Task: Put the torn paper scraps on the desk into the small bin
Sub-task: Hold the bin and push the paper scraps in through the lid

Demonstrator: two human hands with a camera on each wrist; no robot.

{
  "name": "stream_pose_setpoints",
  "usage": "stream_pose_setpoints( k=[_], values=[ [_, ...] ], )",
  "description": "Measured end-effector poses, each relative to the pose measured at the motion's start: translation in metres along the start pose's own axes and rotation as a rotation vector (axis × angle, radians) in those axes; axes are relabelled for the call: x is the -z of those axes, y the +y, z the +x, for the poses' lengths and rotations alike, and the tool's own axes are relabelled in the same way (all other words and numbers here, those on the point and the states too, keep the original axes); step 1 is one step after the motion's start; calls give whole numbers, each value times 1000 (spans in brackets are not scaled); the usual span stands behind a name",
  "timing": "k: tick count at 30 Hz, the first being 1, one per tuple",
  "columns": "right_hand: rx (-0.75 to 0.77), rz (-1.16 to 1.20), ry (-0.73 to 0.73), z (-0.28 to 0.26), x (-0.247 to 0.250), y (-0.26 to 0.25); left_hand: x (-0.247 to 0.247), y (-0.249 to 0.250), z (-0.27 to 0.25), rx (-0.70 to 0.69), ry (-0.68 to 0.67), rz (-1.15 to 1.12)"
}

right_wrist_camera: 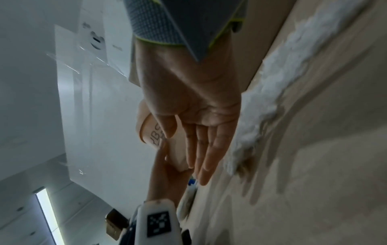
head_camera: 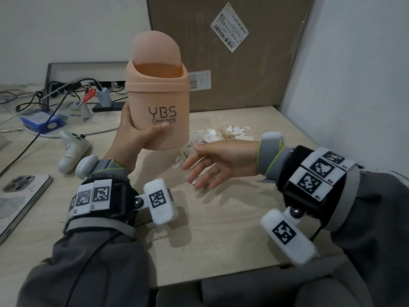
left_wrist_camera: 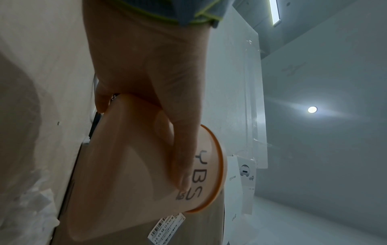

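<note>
While the left hand point(head_camera: 132, 134) grips one peach small bin point(head_camera: 158, 103) aloft — lid tipped open — the right hand point(head_camera: 212, 165) hovers spread over one heap of paper scraps point(head_camera: 212, 136), uncountable, on the desk point(head_camera: 221, 229).

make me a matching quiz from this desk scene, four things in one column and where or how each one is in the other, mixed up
Things:
1. small bin
2. paper scraps
3. right hand
4. phone

States:
a. lying flat near the desk's left edge
b. open, fingers straight, over the desk
c. held up in the left hand, lid tipped open
d. piled loose on the desk behind the right hand

Pairs: 1-c, 2-d, 3-b, 4-a
</note>
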State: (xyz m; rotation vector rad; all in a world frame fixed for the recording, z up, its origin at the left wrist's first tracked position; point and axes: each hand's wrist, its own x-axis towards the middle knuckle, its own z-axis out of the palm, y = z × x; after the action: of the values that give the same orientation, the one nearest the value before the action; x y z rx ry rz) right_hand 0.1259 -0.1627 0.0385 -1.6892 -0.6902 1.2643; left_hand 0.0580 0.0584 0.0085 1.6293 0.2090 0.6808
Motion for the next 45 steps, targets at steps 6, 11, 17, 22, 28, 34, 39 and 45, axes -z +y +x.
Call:
stream_pose_setpoints(
  k=[6, 11, 17, 22, 28, 34, 39, 45],
  values=[
    [-99, 34, 125, 24, 7, 11, -4, 1, -1, 8, -10, -4],
    [-68, 96, 391, 12, 41, 17, -9, 0, 0, 14, -30, -4],
    [159, 54, 575, -3, 63, 15, -15, -1, 1, 28, -12, 3],
    [251, -188, 750, -5, 76, 18, -19, -2, 1, 49, 0, 15],
    [143, -824, 671, -3, 70, 21, -26, -2, 2, 44, -38, 57],
    [18, -1036, 498, 7, 62, 24, -32, -2, 1, 36, -69, 83],
    [110, -1069, 524, 10, 63, 28, -35, -3, 0, 49, -86, 119],
    [356, -829, 771, 7, 69, 25, -35, -3, 0, 53, -87, 143]
  ],
)
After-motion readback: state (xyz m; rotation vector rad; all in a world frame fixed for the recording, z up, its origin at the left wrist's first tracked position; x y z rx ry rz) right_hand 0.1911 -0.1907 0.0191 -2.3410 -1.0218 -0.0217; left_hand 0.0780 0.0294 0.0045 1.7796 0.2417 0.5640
